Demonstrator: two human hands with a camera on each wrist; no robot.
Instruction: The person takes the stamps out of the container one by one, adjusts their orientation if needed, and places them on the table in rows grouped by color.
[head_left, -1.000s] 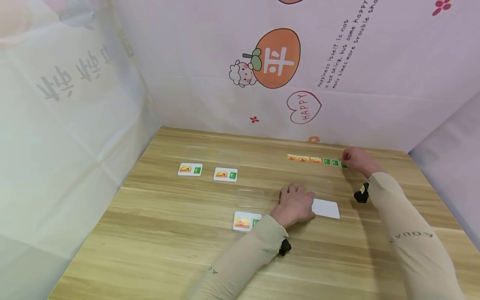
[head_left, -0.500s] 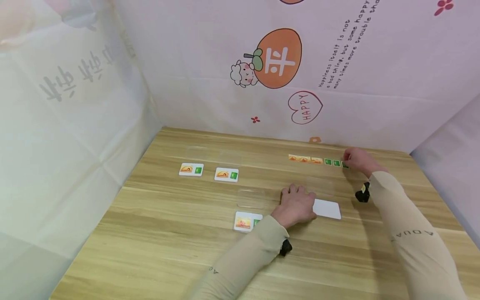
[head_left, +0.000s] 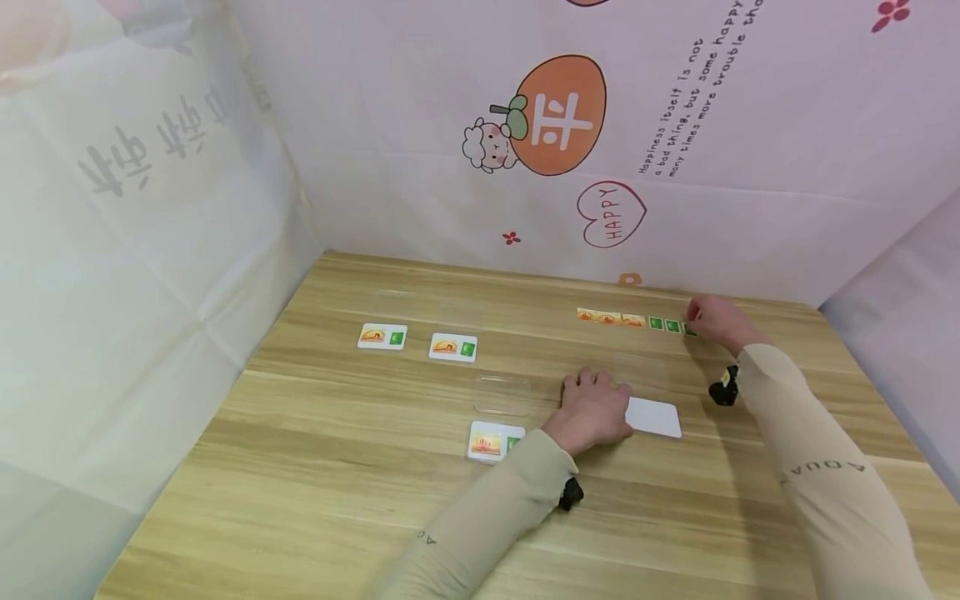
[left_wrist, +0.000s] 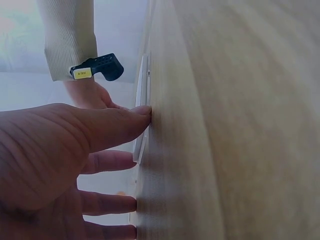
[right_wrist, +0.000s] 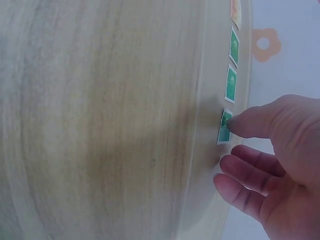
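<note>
In the head view my left hand [head_left: 592, 408] spans the left end of a blank white card [head_left: 652, 417] on the table. The left wrist view shows its thumb at one edge of this thin card [left_wrist: 142, 82] and the forefinger at the other. At the back right, my right hand [head_left: 720, 321] is over the end of a row of small green stamps [head_left: 672, 326]. Its thumb tip overlaps the edge of the last green stamp [right_wrist: 224, 131], and the other fingers curl beside it. The forefinger is hidden behind the thumb.
Orange picture stamps [head_left: 607, 317] continue the row leftward. Three white cards bearing an orange and a green stamp lie at left, one of them a front card [head_left: 486, 442] partly behind my left sleeve. Clear plastic sleeves [head_left: 501, 395] lie nearby. A printed cloth wall [head_left: 412, 167] borders the back.
Both hands stay where they are, the left at the white card and the right at the last green stamp. Only the head view shifts slightly.
</note>
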